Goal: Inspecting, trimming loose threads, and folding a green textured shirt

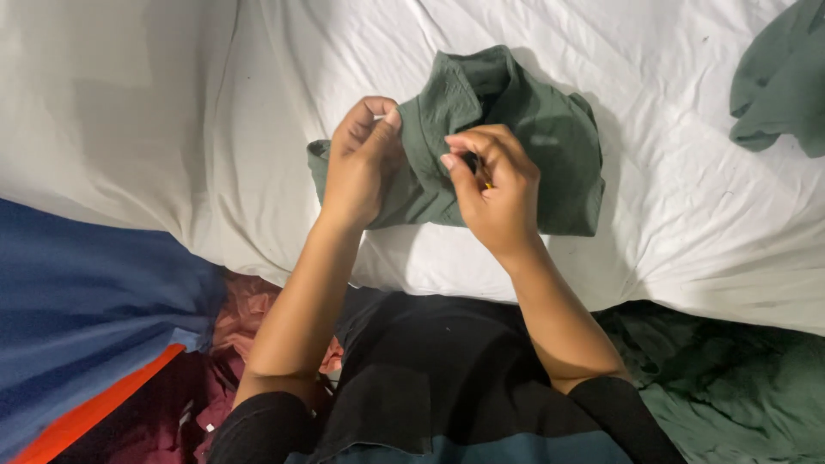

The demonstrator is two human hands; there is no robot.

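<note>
On the wrinkled white bed sheet (687,223) lies a folded dark green cotton shirt (559,146), a compact bundle whose long axis runs left to right across the view, its collar pointing toward the top of the frame, away from the person. Near the shirt's left edge, the left hand (361,163) is closed, thumb and fingers pinching a fold of the cloth beside the collar. Touching the middle of the shirt front, the right hand (494,193) is curled, its fingertips pinched around something small and dark that cannot be made out. Another green garment (782,82) lies well apart at the upper right corner.
</note>
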